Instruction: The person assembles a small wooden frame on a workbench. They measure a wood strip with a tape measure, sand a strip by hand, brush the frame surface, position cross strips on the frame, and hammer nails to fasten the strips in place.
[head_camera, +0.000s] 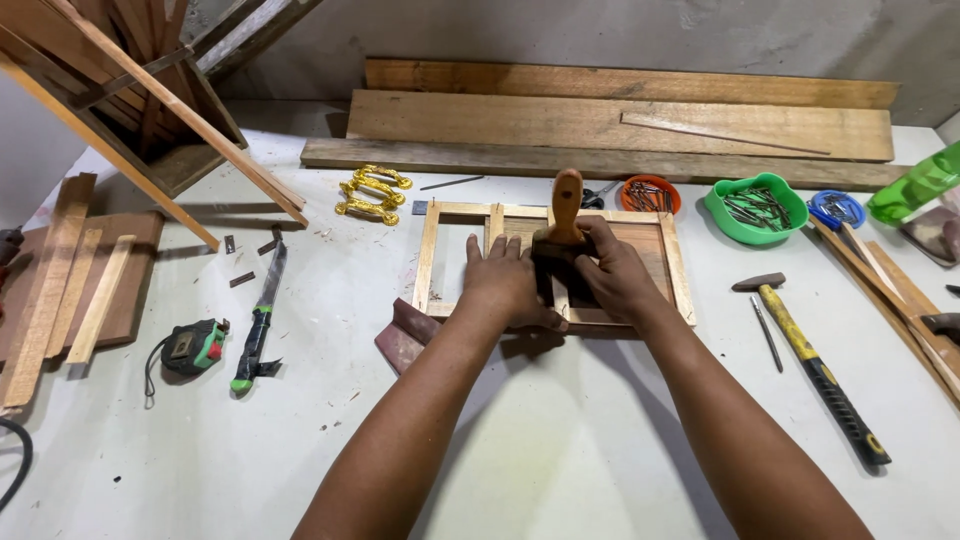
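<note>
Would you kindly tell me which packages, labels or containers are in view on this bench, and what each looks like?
No signs or screens.
Orange round dish of nails, behind the wooden frame.
Green lobed bowl of nails, to its right.
Blue round lid, further right.
Green bottle, lying at the right edge.
Tape measure, black and green with a yellowish label, left.

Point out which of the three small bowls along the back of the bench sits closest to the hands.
The orange bowl, holding dark nails, just beyond the wooden frame near the right hand. The green bowl and blue bowl lie farther right.
</note>
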